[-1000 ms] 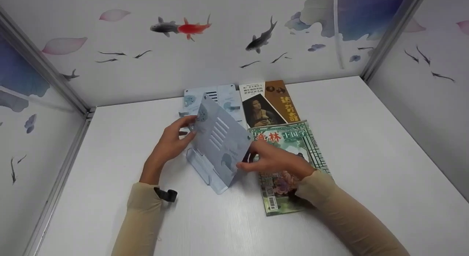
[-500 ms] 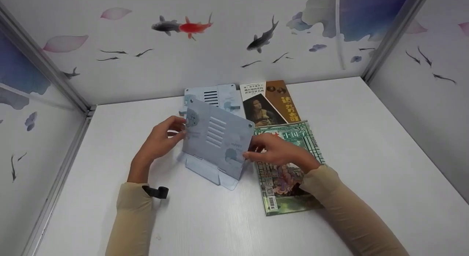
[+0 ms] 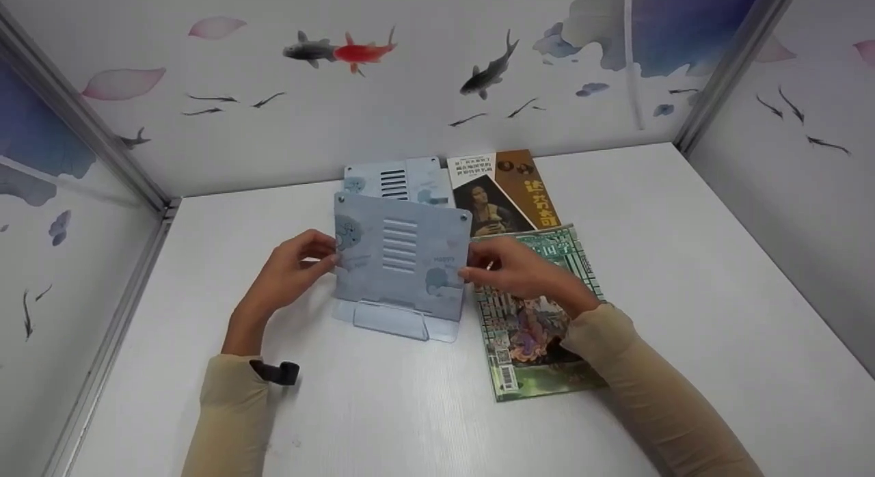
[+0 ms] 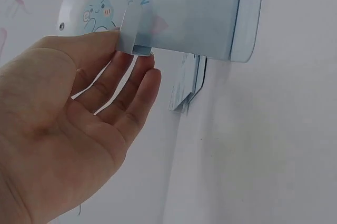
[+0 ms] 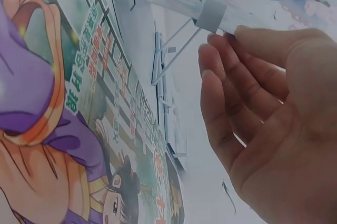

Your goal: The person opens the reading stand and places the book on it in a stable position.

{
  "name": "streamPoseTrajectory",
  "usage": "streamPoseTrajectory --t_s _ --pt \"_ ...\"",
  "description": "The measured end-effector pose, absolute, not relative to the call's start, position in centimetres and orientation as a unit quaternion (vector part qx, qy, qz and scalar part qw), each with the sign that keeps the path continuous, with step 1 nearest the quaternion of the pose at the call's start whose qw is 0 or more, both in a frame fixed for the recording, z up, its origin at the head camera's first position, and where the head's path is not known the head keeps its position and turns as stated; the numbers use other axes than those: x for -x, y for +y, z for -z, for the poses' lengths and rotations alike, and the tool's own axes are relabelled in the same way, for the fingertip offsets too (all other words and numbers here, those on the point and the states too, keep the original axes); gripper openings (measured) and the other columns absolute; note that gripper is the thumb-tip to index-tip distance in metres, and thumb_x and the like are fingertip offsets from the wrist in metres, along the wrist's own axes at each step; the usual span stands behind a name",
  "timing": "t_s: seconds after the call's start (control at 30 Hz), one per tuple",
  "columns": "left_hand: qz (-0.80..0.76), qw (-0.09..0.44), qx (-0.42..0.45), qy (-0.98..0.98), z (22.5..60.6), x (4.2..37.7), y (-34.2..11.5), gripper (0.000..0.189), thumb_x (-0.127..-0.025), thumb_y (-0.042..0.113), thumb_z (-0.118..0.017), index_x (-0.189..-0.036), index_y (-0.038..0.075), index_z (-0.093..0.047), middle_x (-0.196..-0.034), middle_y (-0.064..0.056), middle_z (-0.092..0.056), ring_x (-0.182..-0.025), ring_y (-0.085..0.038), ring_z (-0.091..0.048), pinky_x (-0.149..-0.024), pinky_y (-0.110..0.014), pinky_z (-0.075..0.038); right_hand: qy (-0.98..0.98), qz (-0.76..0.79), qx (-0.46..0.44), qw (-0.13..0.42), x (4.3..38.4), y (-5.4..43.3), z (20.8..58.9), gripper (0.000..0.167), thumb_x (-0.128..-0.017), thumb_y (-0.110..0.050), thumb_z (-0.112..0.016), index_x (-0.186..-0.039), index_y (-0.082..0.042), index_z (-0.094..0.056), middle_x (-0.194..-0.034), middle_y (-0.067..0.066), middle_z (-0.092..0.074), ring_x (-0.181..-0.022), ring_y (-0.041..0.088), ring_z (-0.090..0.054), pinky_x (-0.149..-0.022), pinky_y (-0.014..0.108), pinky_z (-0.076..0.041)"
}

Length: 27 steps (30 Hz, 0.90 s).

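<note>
One pale-blue, slotted rectangular panel stand (image 3: 403, 279), raised on the white table (image 3: 383, 409), before a matching flat blue stand (image 3: 420, 177). Left hand (image 3: 290, 268): pinching its left edge. Right hand (image 3: 513, 266): pinching its right, above a green illustrated magazine (image 3: 540, 344).

Rear stand (image 3: 391, 180): lower part hidden behind front stand (image 3: 427, 248)
Lettering (image 3: 443, 260): too small to read in head view
Green magazine (image 3: 526, 340): partly covered by right hand (image 3: 516, 266) and right sleeve (image 3: 656, 381); cut off in right wrist view
Left sleeve (image 3: 229, 412): cut off by bottom edge
</note>
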State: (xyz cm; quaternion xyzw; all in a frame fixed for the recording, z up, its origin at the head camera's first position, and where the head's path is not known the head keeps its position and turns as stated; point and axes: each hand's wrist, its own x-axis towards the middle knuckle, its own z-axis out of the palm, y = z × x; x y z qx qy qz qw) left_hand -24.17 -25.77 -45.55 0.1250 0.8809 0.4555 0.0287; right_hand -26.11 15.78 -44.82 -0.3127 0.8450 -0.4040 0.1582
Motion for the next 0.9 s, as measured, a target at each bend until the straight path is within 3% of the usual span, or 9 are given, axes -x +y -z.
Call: streamPoseTrajectory --t_s 0.1,0.2,0.3,0.4,0.57,0.77,0.9 --pt "-0.457 0.035 -0.12 0.881 45.6 23.9 -26.1 0.025 -0.106 0.019 -0.072 -0.129 0.009 -0.066 -0.127 -0.011 -0.072 -0.123 -0.027 -0.069 -0.114 -0.049 -0.056 0.857 0.396 0.299 0.137 26.1 15.6 44.7 0.02 -0.107 -0.039 -0.069 -0.113 -0.021 -0.077 -0.103 0.0 -0.076 -0.087 0.019 -0.067 -0.078 0.037 -0.057" --pt "-0.454 0.044 -0.114 0.883 45.4 23.7 -26.3 0.024 -0.104 0.02 -0.075 -0.124 0.01 -0.066 -0.125 -0.01 -0.071 -0.119 -0.026 -0.07 -0.108 -0.036 -0.059 0.869 0.379 0.299 0.11 26.2 15.3 44.4 0.018 -0.108 -0.036 -0.069 -0.104 -0.02 -0.077 -0.097 0.0 -0.074 -0.085 0.019 -0.065 -0.076 0.036 -0.057" --pt "-0.455 0.054 -0.113 0.882 45.1 23.6 -26.2 0.023 -0.102 0.02 -0.078 -0.119 0.01 -0.067 -0.121 -0.01 -0.071 -0.114 -0.025 -0.071 -0.099 -0.023 -0.059 0.881 0.363 0.294 0.079 26.3 15.0 44.2 0.016 -0.108 -0.033 -0.069 -0.105 -0.02 -0.078 -0.096 -0.001 -0.074 -0.086 0.018 -0.066 -0.076 0.035 -0.058" --pt "-0.462 0.067 -0.115 0.877 45.0 23.4 -26.1 0.025 -0.099 0.022 -0.081 -0.116 0.009 -0.067 -0.117 -0.011 -0.071 -0.11 -0.026 -0.071 -0.092 -0.018 -0.058 0.891 0.358 0.274 0.054 26.4 14.7 44.3 0.016 -0.108 -0.031 -0.069 -0.108 -0.02 -0.08 -0.097 -0.002 -0.075 -0.086 0.017 -0.067 -0.076 0.034 -0.059" --pt "-0.459 0.076 -0.121 0.877 45.1 23.2 -25.9 0.029 -0.098 0.029 -0.082 -0.114 0.011 -0.067 -0.112 -0.01 -0.072 -0.107 -0.026 -0.071 -0.094 -0.024 -0.058 0.901 0.36 0.238 0.04 26.4 14.2 44.4 0.016 -0.108 -0.029 -0.069 -0.11 -0.019 -0.08 -0.102 0.0 -0.077 -0.089 0.018 -0.07 -0.075 0.034 -0.06" --pt "-0.447 0.036 -0.12 0.886 45.0 23.1 -25.6 0.02 -0.098 0.024 -0.082 -0.11 0.015 -0.068 -0.111 -0.005 -0.074 -0.11 -0.024 -0.073 -0.101 -0.04 -0.059 0.903 0.362 0.229 0.036 26.5 14.1 44.4 0.015 -0.108 -0.028 -0.069 -0.11 -0.018 -0.08 -0.106 0.001 -0.078 -0.089 0.019 -0.071 -0.077 0.036 -0.062" --pt "-0.443 0.025 -0.118 0.888 44.9 23.1 -25.4 0.02 -0.098 0.025 -0.083 -0.11 0.016 -0.069 -0.113 -0.004 -0.074 -0.111 -0.024 -0.073 -0.103 -0.043 -0.059 0.9 0.371 0.227 0.04 26.5 14.1 44.5 0.015 -0.108 -0.029 -0.069 -0.11 -0.018 -0.079 -0.105 0.001 -0.078 -0.088 0.018 -0.072 -0.077 0.037 -0.063"
